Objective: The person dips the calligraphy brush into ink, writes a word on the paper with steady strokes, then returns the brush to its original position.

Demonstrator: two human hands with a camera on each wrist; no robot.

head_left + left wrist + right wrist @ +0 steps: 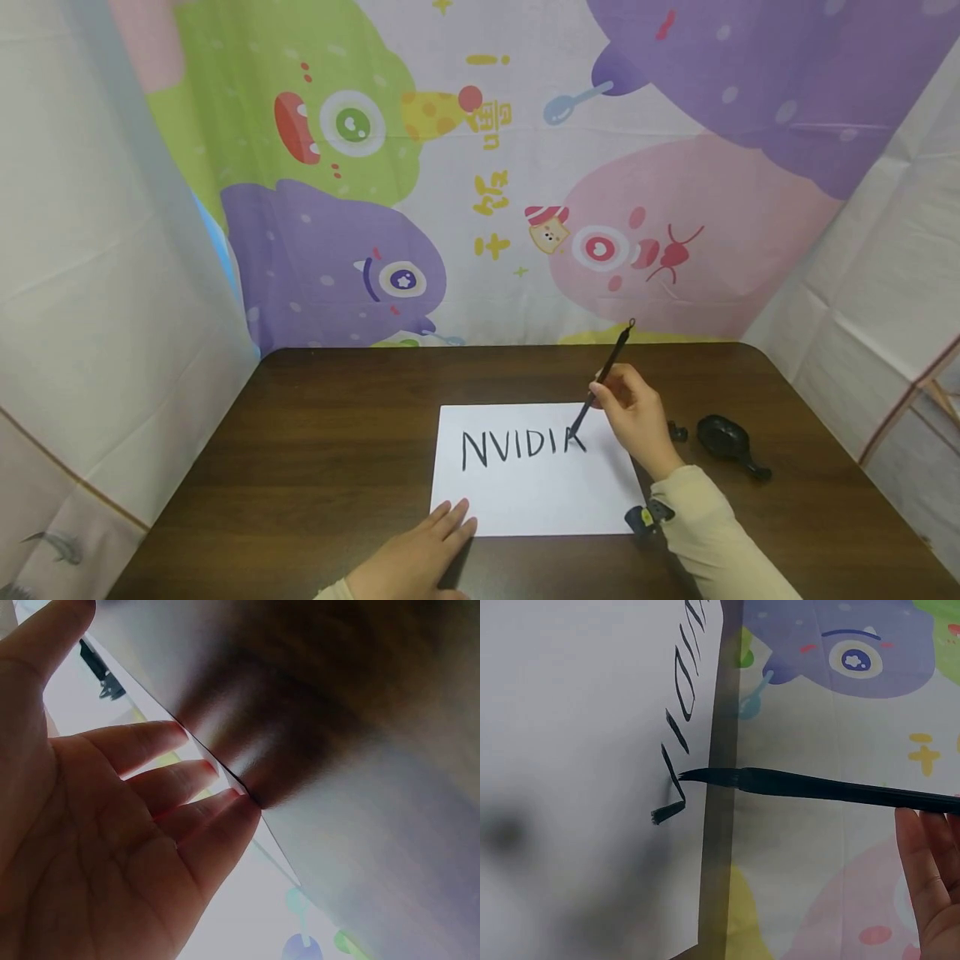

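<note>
A white sheet of paper [525,504] lies on the table, with "NVIDIA" in black brush strokes [491,450] across its upper half. My right hand [636,412] pinches a dark writing brush [609,367], tilted with its handle loop up and back. In the right wrist view the brush tip [697,776] is at the left stroke of the last letter; whether it touches cannot be told. My left hand [416,546] rests with extended fingers on the paper's lower left corner. From below, in the left wrist view, its fingertips [244,806] meet the tabletop side.
Right of the paper are a black spoon-shaped dish [722,437] with a short handle and a small black object [678,432], partly hidden by my right hand. A wrist camera [645,518] sits near the paper's lower right corner. A cartoon curtain [480,308] hangs behind the brown table [322,442].
</note>
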